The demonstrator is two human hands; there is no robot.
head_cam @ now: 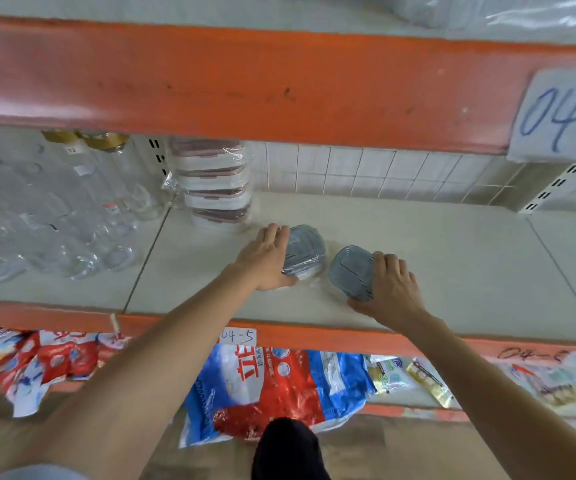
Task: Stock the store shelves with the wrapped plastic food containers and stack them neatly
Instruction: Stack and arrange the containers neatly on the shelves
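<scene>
I read shelf [418, 237] tags "04-5" [237, 336] and "04-" [562, 114]. Two blue-lidded containers: my left hand [266, 258] grips one [305, 249], right hand [392, 285] grips other [350, 271].

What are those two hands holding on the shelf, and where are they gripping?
Each grips a wrapped blue-lidded container: left hand over the left side of one, right hand on the right edge of the other.

Glossy clear film wraps the blue-lidded plastic containers [305, 252]. The shelf [435, 258] is matt pale board with scuffed orange painted edging [245, 84]. Paper labels [237, 336]; clear glass bottles [54, 209].
</scene>
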